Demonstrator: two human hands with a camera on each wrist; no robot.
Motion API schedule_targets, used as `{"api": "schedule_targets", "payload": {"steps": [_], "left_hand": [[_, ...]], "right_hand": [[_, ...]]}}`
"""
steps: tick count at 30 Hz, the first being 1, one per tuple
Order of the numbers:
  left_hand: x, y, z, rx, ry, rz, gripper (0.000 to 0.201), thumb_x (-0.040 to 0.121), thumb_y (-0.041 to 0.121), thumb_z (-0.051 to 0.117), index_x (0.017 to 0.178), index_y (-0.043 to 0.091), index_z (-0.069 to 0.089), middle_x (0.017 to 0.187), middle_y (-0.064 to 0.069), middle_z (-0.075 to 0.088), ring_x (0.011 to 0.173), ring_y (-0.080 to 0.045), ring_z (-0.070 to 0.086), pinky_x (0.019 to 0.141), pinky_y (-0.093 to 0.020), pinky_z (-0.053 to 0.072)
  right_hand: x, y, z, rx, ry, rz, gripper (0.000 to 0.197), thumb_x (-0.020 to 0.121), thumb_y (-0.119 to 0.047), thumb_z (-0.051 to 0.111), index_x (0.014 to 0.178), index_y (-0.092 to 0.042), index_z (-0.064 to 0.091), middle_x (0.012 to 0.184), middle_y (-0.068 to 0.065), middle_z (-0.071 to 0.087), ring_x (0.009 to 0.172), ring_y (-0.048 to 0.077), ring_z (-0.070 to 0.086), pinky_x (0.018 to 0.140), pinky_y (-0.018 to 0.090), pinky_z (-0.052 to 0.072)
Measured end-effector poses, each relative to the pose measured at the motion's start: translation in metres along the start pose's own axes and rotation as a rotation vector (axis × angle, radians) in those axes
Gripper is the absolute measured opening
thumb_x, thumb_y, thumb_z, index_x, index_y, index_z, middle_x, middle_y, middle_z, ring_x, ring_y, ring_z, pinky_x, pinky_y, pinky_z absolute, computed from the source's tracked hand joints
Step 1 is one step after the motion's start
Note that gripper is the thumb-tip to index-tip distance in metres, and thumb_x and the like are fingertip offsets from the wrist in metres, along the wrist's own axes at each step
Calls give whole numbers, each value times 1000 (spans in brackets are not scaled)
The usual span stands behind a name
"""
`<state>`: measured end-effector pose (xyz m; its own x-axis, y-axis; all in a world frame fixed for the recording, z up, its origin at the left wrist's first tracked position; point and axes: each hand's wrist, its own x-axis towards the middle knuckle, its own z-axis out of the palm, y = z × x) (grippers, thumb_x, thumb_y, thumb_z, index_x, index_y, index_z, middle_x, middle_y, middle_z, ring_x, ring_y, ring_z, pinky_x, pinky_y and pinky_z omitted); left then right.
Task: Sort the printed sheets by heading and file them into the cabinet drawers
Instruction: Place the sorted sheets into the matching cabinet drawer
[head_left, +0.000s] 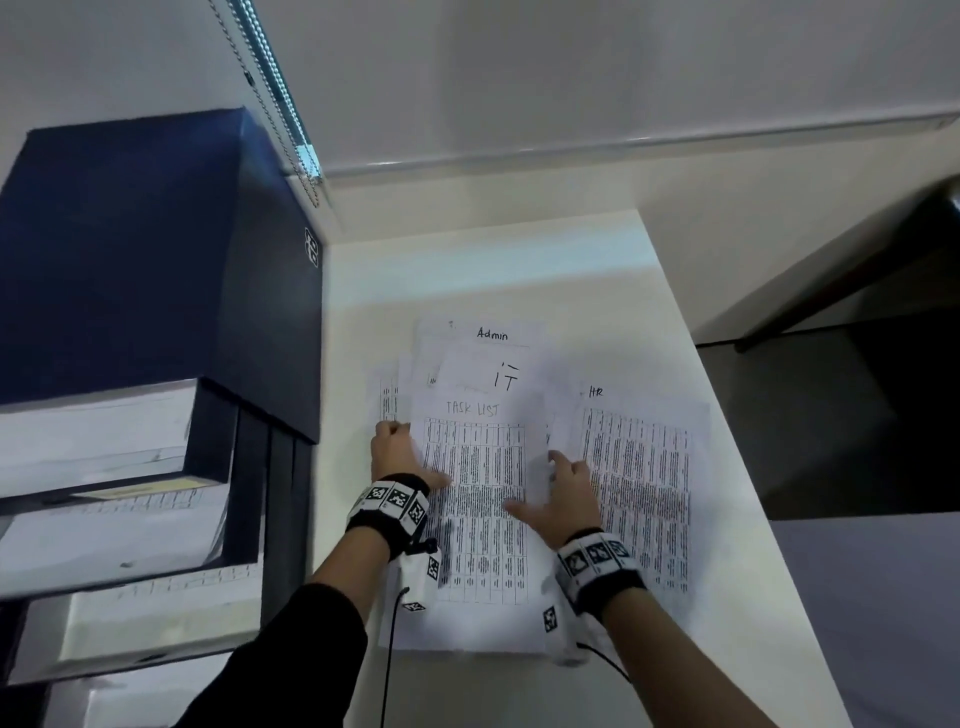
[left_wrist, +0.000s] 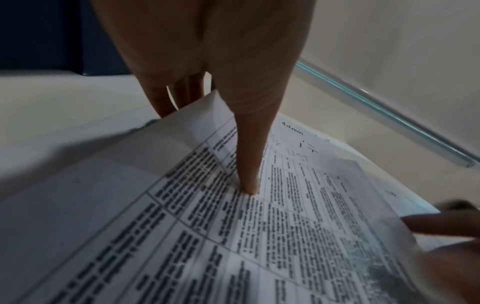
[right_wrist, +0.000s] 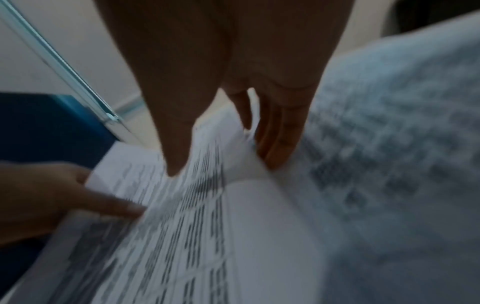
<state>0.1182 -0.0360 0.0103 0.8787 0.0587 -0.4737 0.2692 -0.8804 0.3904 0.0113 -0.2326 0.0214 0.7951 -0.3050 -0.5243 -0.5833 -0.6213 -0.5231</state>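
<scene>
Pinched at both side edges, the TASK LIST sheet (head_left: 480, 499) is held by the L hand (head_left: 397, 457) and R hand (head_left: 563, 493): on each side the thumb is laid on the printed face w/ the fingers tucked under the edge. In the L wrist view the L thumb (left_wrist: 249, 164) is pressed onto the table print while the fingers (left_wrist: 166, 96) are seen below the lifted margin; in the R wrist view, which is blurred, the R thumb (right_wrist: 176, 148) is seen on top and the other fingers (right_wrist: 280, 131) beneath the raised edge. The sheet is kept low over the paper pile on the white desk (head_left: 727, 467), approx. at the pile's middle, its side edges curled up. Behind it, sheets headed IT (head_left: 506, 376) and Admin (head_left: 492, 335) are fanned out, partly covered. Just to the R, an HR sheet (head_left: 636, 493) is laid flat, partly under the R hand. On the L of the desk a dark blue cabinet (head_left: 156, 249) is stood, w/ several drawers (head_left: 104, 441) pulled out stepwise; paper is seen in them, headings unreadable. Marker-tagged bands are worn on both wrists (head_left: 392, 501).
</scene>
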Motion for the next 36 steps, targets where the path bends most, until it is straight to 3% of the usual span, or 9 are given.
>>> {"api": "schedule_targets", "payload": {"steps": [6,10,14,19,22,25,30,33,36], "left_hand": [[-5,1,7,29,-19,86,83,62,34,91,129,-2,56,142,-6,32,131,-23,32,113,-27,30],[-5,4,5,47,-24,108,81,59,30,93,126,2,56,135,-4,37,125,-21,38,111,-26,34],[-13,11,4,83,-58,126,70,56,29,92,112,11,54,122,3,39,110,-18,46,104,-28,44],[-23,11,10,21,-109,364,69,57,49,89,109,11,63,118,6,31,109,-11,36,104,-17,31],[-31,17,10,-118,-114,491,63,64,63,79,101,13,69,121,4,31,112,-11,39,102,-19,34],[-38,32,11,-260,-87,552,51,78,62,66,90,13,75,135,5,32,119,-11,41,103,-27,37],[-43,48,17,-400,-53,595,45,96,47,51,84,11,76,156,7,21,142,-17,28,118,-40,26],[-49,53,13,-316,-161,481,25,93,43,60,109,27,72,157,-1,28,143,-22,29,117,-47,27],[-55,50,10,-273,-226,522,63,89,54,60,145,36,38,151,2,41,132,-18,44,114,-42,31]], "right_hand": [[8,-6,12,-43,76,74,75,66,-42,85,124,-10,51,122,5,43,106,21,52,96,34,48],[7,-4,12,-43,52,23,32,70,-35,82,82,-15,60,102,-1,46,88,15,50,83,22,48],[4,14,0,18,77,23,38,78,-26,74,57,-18,43,67,-2,48,61,14,46,59,20,38],[-7,43,-5,26,137,65,45,82,-7,66,47,-18,40,52,-3,45,49,10,43,54,16,38],[-6,48,-9,95,122,87,42,80,0,62,51,-18,38,50,-4,39,49,10,37,52,17,35],[0,50,-13,158,86,110,21,80,-5,67,74,-15,50,67,-2,54,61,14,53,54,17,41],[2,47,-17,207,44,143,40,80,-8,73,114,-13,53,94,3,63,78,19,64,54,14,48],[3,49,-14,194,45,148,42,80,-10,72,119,-10,56,94,4,66,77,19,66,57,19,54],[4,48,-12,193,43,159,43,79,-14,73,119,-11,59,94,5,69,78,21,69,67,32,61]]}}
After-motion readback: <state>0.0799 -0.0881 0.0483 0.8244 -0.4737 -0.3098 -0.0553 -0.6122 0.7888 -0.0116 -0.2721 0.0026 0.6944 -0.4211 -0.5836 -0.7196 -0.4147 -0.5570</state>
